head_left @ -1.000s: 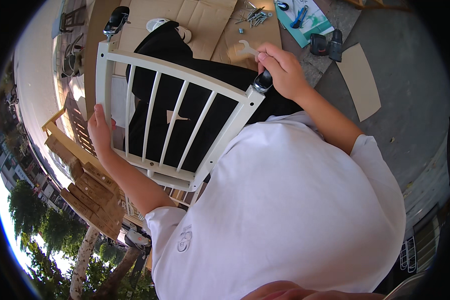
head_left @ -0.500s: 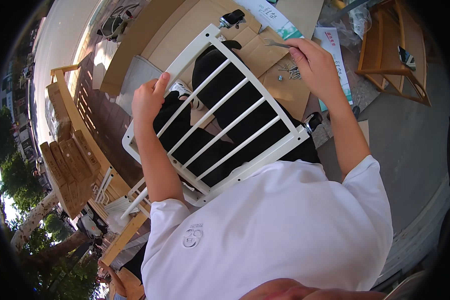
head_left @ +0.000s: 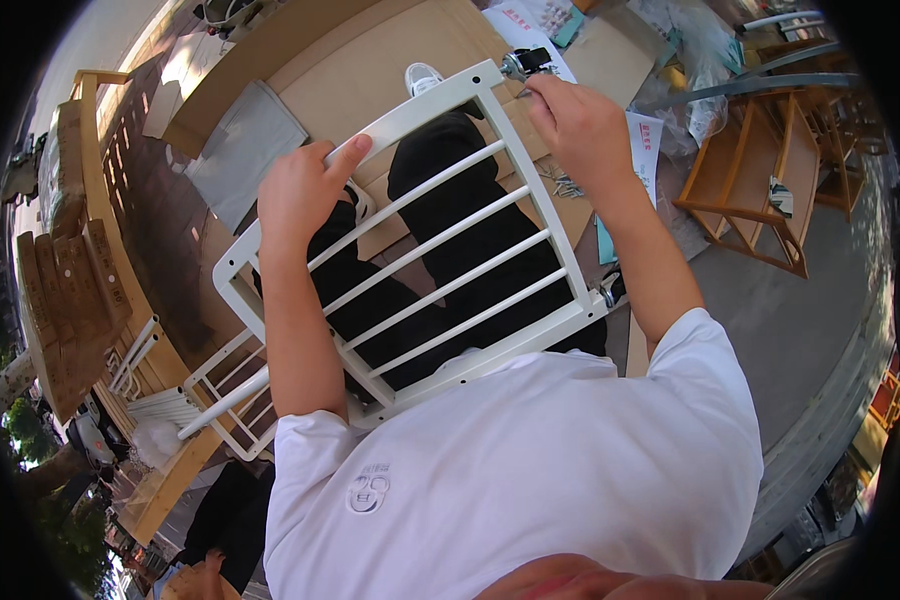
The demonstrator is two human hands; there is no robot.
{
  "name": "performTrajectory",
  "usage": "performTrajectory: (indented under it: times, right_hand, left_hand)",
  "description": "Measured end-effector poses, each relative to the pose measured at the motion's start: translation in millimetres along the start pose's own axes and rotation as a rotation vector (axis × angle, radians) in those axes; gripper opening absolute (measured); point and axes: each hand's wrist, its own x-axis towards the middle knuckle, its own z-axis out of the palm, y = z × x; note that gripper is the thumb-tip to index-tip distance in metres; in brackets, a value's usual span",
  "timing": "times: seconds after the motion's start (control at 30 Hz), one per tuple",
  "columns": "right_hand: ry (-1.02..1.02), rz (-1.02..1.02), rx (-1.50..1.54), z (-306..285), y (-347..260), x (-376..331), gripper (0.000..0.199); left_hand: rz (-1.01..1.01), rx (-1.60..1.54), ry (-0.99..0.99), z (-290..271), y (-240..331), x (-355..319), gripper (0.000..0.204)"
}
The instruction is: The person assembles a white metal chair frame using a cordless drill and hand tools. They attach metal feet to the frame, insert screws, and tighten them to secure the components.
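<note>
A white metal rack frame (head_left: 432, 106) with several slats lies tilted over my lap. My left hand (head_left: 305, 190) is closed around its far rail, thumb on top. One black caster (head_left: 532, 61) is fitted at the far right corner; a second caster (head_left: 612, 287) sits at the near right corner. Close beside the far caster, my right hand (head_left: 578, 128) pinches a small open-end wrench (head_left: 523, 93). Only the tip of that wrench shows; whether it touches the caster's stem, I cannot tell.
Loose bolts (head_left: 568, 187) lie on the cardboard (head_left: 360, 55) beyond the frame, near printed paper (head_left: 644, 150). A small wooden shelf (head_left: 745, 190) stands at right. Stacked cartons (head_left: 70, 290) and white metal racks (head_left: 235, 385) are at left. Another person's hand (head_left: 205, 575) shows lower left.
My right hand has brought the wrench left to the far caster from open air above the cardboard. My left hand keeps its hold on the frame. The view has shifted slightly.
</note>
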Motion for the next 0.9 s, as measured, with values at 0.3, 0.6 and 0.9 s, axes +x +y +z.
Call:
performTrajectory:
  times: [0.3,0.6,0.9]
  right_hand:
    - [-0.060,-0.006,-0.134,-9.9,-22.2,17.5,0.013]
    - [-0.186,-0.075,-0.174,-9.1,-13.6,46.0,0.011]
    - [-0.285,-0.098,0.052,-19.1,-3.3,69.5,0.011]
  left_hand:
    - [-0.003,-0.012,-0.055,-5.8,0.9,-3.6,0.080]
    - [-0.028,0.014,-0.068,-5.1,0.1,-1.7,0.078]
    - [-0.038,-0.012,-0.067,-7.2,-1.3,-4.8,0.076]
